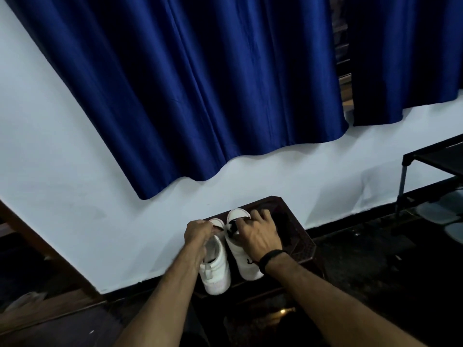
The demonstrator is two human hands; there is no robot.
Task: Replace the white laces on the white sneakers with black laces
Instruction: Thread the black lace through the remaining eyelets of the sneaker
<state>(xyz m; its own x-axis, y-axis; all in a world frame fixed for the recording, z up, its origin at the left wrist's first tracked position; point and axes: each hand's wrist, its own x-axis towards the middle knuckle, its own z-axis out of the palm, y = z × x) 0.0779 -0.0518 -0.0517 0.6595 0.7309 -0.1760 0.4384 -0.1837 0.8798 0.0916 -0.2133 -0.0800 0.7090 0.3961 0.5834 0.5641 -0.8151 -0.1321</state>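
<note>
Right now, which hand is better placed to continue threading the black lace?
Probably the right hand: it lies on the right sneaker where the black lace shows. The left hand grips the left sneaker.

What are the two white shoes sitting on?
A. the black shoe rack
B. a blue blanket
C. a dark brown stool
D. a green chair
C: both white sneakers stand side by side on the dark brown stool by the wall, with the left hand and right hand working at their far ends; the black shoe rack stands off to the right.
</note>
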